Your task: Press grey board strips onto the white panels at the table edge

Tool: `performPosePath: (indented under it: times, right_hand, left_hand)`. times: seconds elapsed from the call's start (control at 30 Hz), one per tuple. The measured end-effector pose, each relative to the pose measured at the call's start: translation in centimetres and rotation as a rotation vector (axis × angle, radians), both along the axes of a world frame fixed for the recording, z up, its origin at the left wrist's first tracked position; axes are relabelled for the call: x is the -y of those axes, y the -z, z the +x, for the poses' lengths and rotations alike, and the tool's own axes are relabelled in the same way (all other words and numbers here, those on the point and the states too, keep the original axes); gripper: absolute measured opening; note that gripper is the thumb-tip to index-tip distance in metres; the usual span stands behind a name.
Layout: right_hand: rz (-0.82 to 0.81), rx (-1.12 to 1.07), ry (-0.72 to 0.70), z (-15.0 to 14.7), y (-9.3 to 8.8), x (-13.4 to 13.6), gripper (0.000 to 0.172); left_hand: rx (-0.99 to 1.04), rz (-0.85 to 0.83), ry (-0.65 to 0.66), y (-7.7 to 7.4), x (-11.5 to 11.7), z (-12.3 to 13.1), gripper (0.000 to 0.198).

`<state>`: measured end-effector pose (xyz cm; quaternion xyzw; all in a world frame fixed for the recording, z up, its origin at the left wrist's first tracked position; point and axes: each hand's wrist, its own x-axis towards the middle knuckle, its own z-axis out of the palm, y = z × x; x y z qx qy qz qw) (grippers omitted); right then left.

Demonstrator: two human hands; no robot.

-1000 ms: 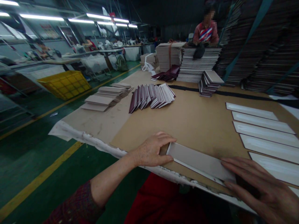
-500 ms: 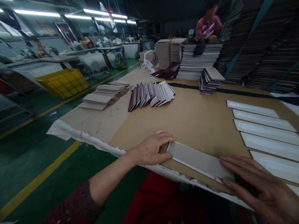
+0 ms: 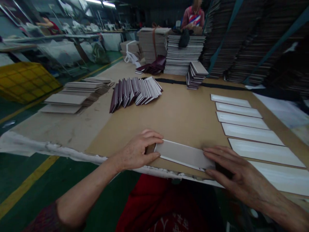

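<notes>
A grey cardboard strip [image 3: 181,153] with pale edges lies near the front edge of the table. My left hand [image 3: 138,149] holds its left end, thumb at the near corner and fingers at the far one. Around the right end, my right hand [image 3: 231,166] has its thumb low and its fingers along the far side, covering that end. To the right lies a column of white strips [image 3: 251,132] with dark edges and a glossy band along each.
Dark-red and white folded boards [image 3: 135,93] lean in a row beyond my hands. Left of them are fanned grey cardboard sheets [image 3: 70,96]. A small stack [image 3: 196,74] and tall board piles [image 3: 184,53] stand behind, with a person [image 3: 193,19] beyond.
The view has swung to the right, so the scene sits further left. Both hands keep their places at the ends of the grey strip; more of my right hand and forearm shows.
</notes>
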<state>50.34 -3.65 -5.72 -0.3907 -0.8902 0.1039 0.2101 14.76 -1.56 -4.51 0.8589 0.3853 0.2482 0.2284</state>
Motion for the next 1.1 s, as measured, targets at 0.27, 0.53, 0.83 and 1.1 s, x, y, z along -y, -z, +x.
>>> performPosePath:
  times: [0.27,0.53,0.83,1.1]
  right_hand:
    - [0.017,0.030,-0.002,0.1,0.0,0.6,0.038]
    - [0.068,0.086,0.009,-0.2,0.5,1.1,0.042]
    - [0.118,0.127,0.019,-0.7,0.6,1.6,0.041]
    - [0.200,0.182,0.020,-1.1,0.8,1.7,0.039]
  left_hand:
    - [-0.029,-0.005,-0.008,-0.1,0.0,0.0,0.032]
    - [-0.022,0.012,-0.011,-0.2,0.0,0.1,0.031]
    - [-0.035,0.020,-0.002,0.0,0.0,0.1,0.031]
    - [-0.034,0.024,-0.001,0.0,0.0,0.1,0.032]
